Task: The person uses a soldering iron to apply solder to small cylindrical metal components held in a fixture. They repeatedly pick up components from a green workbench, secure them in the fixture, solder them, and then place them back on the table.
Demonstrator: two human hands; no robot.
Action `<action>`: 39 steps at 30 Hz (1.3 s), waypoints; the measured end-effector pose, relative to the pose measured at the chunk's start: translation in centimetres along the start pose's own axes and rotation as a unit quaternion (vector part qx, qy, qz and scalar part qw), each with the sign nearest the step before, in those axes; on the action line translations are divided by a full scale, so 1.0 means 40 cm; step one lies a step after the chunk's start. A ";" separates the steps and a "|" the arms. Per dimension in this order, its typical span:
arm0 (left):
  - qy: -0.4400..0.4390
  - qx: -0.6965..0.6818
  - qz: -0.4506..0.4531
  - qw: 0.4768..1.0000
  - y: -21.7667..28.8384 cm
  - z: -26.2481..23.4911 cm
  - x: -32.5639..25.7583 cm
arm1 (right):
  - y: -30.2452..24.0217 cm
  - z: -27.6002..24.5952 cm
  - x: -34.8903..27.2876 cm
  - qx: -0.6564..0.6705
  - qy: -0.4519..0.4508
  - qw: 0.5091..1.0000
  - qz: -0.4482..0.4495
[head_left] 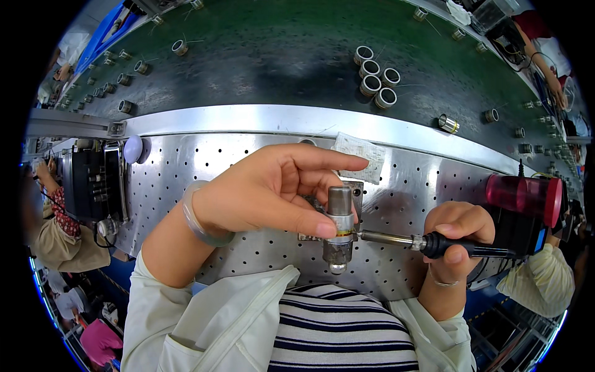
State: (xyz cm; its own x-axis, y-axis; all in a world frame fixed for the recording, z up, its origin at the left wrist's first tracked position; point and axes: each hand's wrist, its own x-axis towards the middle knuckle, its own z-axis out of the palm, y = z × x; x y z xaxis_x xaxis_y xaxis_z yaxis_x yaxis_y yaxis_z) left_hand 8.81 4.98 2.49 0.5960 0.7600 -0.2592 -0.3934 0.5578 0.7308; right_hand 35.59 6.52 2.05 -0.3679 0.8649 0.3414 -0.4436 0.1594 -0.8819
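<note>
A dark metal post (339,199) stands in front of me with a silver metal ring (342,223) around it. A yellow-orange band runs along the ring's lower part. My left hand (266,192) grips the ring from the left, thumb on its near side, index finger stretched out above; the other fingertips are partly hidden behind the post. My right hand (457,239) is closed around a soldering iron (441,245) with a black handle. Its metal tip points left and meets, or nearly meets, the ring's right side at the band.
The perforated metal worktop (217,162) carries a folded whitish cloth (361,155). Beyond a metal rail (248,118) lies a green belt (266,68) with several metal rings (370,85). A pink canister (524,197) stands right, a black device (87,183) left. Other people sit at both sides.
</note>
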 end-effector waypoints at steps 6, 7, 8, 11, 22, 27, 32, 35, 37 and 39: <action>0.024 -0.004 -0.004 1.000 0.001 0.009 0.000 | -0.002 0.005 0.001 -0.021 0.022 0.999 0.012; 0.024 -0.009 -0.005 1.000 0.002 0.011 0.001 | -0.002 0.002 0.000 -0.015 0.018 1.000 0.012; 0.024 -0.013 -0.006 1.000 0.003 0.012 0.001 | -0.002 -0.003 -0.002 -0.009 0.015 1.000 0.012; 0.016 -0.017 -0.011 1.000 0.004 0.010 0.002 | 0.000 -0.007 -0.002 -0.001 0.009 1.000 0.005; 0.017 -0.017 -0.010 1.000 0.006 0.016 0.007 | 0.001 -0.027 -0.003 -0.028 -0.037 0.999 -0.009; 0.021 -0.009 -0.016 1.000 0.004 0.012 0.008 | -0.002 -0.026 0.000 -0.046 -0.049 0.998 -0.022; 0.020 -0.013 -0.019 1.000 0.009 0.017 0.010 | -0.005 -0.028 0.004 -0.056 -0.061 0.996 -0.032; 0.018 -0.019 -0.012 1.000 0.007 0.019 0.012 | -0.008 -0.026 0.006 -0.062 -0.062 0.996 -0.034; 0.019 -0.028 -0.011 0.999 0.008 0.022 0.011 | -0.008 -0.027 0.006 -0.064 -0.066 0.995 -0.036; 0.028 -0.028 -0.010 0.999 0.008 0.029 0.010 | -0.008 -0.031 0.006 -0.063 -0.072 0.995 -0.037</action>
State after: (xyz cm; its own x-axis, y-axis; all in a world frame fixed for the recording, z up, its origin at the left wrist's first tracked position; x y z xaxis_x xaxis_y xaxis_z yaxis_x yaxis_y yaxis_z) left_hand 9.74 5.07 3.35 0.5644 0.7648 -0.3106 -0.4208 0.5903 0.6888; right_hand 36.66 7.27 2.00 -0.4563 0.7727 0.4413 -0.3709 0.2857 -0.8836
